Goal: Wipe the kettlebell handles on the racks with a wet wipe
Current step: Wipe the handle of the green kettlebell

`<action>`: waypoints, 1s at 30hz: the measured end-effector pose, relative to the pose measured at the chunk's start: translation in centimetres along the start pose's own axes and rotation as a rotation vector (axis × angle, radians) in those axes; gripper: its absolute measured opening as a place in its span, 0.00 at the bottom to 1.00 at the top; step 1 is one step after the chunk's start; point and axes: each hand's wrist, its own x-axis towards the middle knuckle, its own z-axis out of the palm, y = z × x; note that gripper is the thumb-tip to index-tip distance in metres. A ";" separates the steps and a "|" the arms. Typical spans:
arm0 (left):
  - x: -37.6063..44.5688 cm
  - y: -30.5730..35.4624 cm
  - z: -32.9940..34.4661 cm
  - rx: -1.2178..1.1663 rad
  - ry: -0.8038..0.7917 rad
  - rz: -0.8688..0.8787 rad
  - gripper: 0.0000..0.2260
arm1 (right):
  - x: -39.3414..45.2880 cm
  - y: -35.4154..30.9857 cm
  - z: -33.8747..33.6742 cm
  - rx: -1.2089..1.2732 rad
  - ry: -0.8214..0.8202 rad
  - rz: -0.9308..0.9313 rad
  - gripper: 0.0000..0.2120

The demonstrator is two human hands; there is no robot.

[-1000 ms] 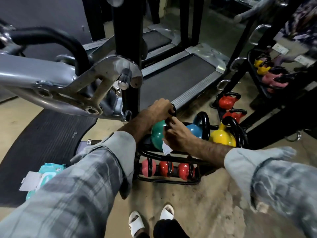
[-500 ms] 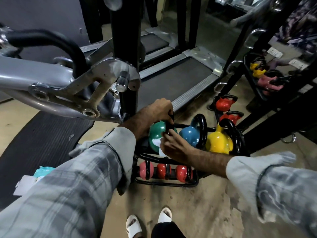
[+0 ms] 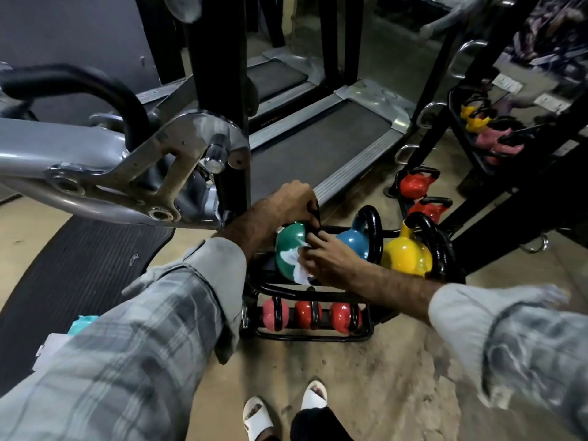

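Two hands at a green kettlebell on a low black rack, gym floor all around.

At frame centre the left hand (image 3: 288,202) curls over the black handle of the green kettlebell (image 3: 288,251); the right hand (image 3: 329,259) pinches a white wipe (image 3: 297,265) against the bell. Blue (image 3: 354,241) and yellow (image 3: 405,254) kettlebells sit beside it on the rack (image 3: 318,337), red ones below. The floor (image 3: 366,377) is worn tan concrete, a black ribbed mat (image 3: 79,265) at left, a treadmill (image 3: 318,144) above centre, a grey machine arm (image 3: 95,154) upper left.
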 end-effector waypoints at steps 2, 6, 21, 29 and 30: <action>0.0 -0.2 0.2 -0.005 0.008 0.004 0.19 | -1.5 -0.1 0.0 0.043 0.048 0.029 0.09; -0.2 -0.3 0.3 0.002 0.000 0.028 0.19 | -3.2 -3.4 0.8 0.368 0.311 0.470 0.10; -0.1 -0.7 2.0 -0.077 -0.011 -0.056 0.23 | 1.4 -0.2 2.0 1.969 0.196 1.523 0.04; 0.3 -0.7 2.1 -0.077 -0.008 -0.046 0.20 | -2.4 -2.3 2.4 1.900 0.246 1.409 0.09; 0.2 -0.7 2.2 -0.081 -0.007 -0.046 0.20 | -2.1 -2.2 2.3 1.883 0.248 1.424 0.10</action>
